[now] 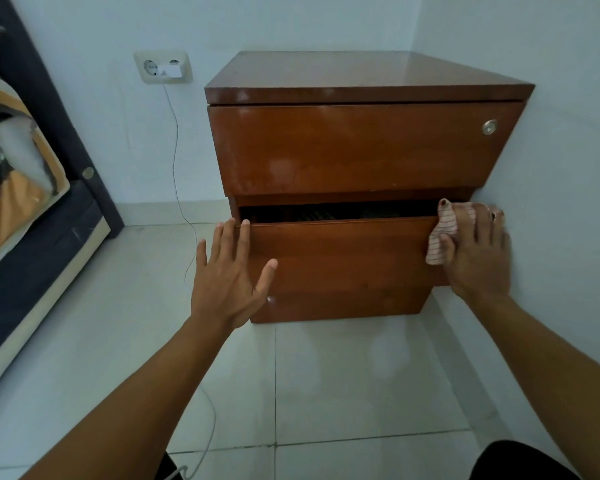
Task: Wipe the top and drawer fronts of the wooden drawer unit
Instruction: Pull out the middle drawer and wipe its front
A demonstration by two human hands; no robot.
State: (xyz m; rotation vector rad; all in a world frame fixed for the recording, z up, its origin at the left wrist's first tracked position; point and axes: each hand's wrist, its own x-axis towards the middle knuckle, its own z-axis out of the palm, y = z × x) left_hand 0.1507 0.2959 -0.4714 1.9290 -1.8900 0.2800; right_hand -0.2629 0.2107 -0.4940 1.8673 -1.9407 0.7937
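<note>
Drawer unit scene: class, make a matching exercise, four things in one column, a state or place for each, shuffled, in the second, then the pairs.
1 upper drawer
2 lower drawer
3 striped cloth
4 white charger

A under the right hand
B plugged into the wall socket
C shut
D pulled partly open

Pairs: 1-C, 2-D, 3-A, 4-B.

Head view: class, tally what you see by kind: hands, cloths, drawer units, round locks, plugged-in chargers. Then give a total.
Hands: 2, the left hand and the right hand
Cloths: 1, the striped cloth
Drawer units: 1, the wooden drawer unit
Round locks: 1, the lock on the top drawer
Plugged-in chargers: 1, the white charger
Total: 6
</note>
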